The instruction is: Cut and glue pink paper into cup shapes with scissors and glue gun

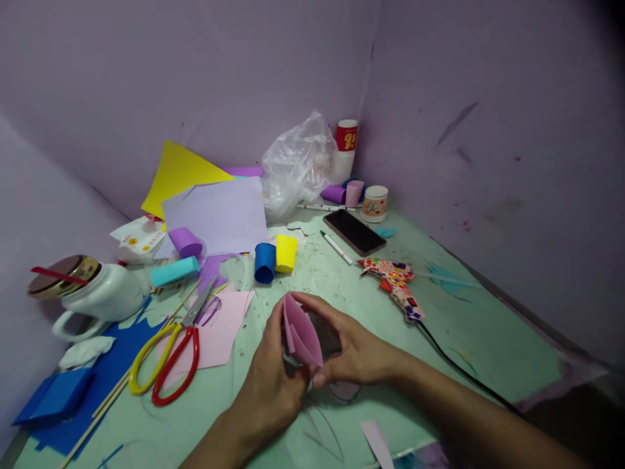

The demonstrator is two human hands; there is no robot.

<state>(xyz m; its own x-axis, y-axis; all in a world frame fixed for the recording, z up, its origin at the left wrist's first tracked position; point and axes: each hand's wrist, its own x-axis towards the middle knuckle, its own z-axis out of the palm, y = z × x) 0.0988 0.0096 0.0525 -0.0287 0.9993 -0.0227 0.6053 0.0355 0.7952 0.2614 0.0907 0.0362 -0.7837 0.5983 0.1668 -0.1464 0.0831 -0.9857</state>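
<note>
Both my hands hold a pink paper piece (300, 332) bent into a cone-like roll above the green table (469, 326). My left hand (273, 384) grips its left side with the fingers curled. My right hand (351, 348) wraps round the right side, thumb at the bottom and fingers over the top. A flat pink sheet (222, 326) lies just to the left. Scissors with yellow and red handles (168, 355) rest on that sheet.
A blue paper roll (265, 262) and a yellow one (286, 253) stand behind my hands. A patterned glue gun (396, 284) with a black cord lies right. Phone (354, 231), pen (336, 247), white jug (92, 293), coloured sheets and a plastic bag (295, 166) crowd the back.
</note>
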